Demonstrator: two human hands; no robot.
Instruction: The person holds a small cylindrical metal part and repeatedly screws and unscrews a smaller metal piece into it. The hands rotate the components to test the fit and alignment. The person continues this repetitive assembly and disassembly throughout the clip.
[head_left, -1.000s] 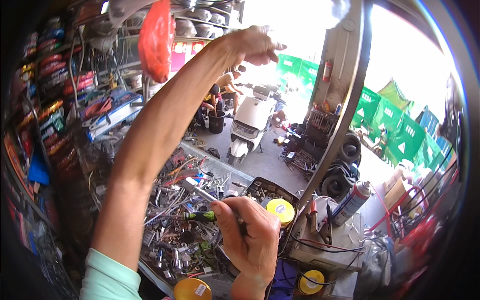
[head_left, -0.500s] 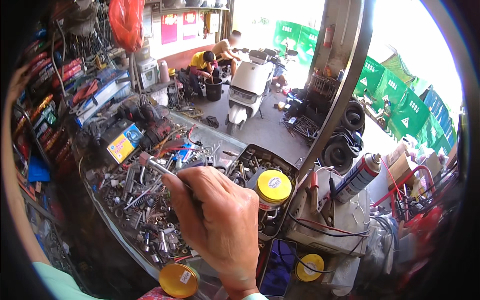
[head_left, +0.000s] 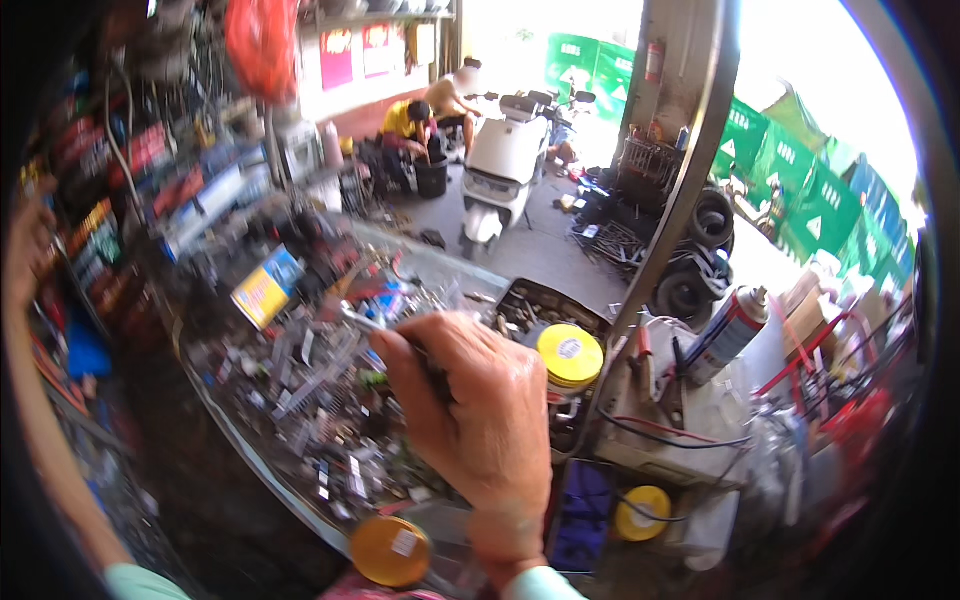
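My right hand (head_left: 470, 390) is closed around a slim metal-shafted tool (head_left: 362, 319) with a dull reddish tip; its kind does not show. It is held above a glass-topped counter (head_left: 235, 430) strewn with loose bolts, springs and metal fittings (head_left: 330, 390). At the far left my left arm reaches up, and my left hand (head_left: 32, 235) is beside a rack of hanging packaged goods (head_left: 95, 235). Blur and the dark picture rim hide its fingers. Just right of my right hand, a yellow-lidded tin (head_left: 570, 352) rests on an open case of parts (head_left: 525, 300).
Another yellow-lidded tin (head_left: 390, 552) stands at the near edge. To the right, a spray can (head_left: 728, 335) and pliers (head_left: 647, 365) sit on a grey box (head_left: 690, 440) with cables. A metal post (head_left: 690, 190) rises beyond. Two people crouch near a white scooter (head_left: 503, 165).
The view has swung slightly, so most of the scene sits further right and is blurred. My left hand has come into view at the left rim. My right hand still grips the tool.
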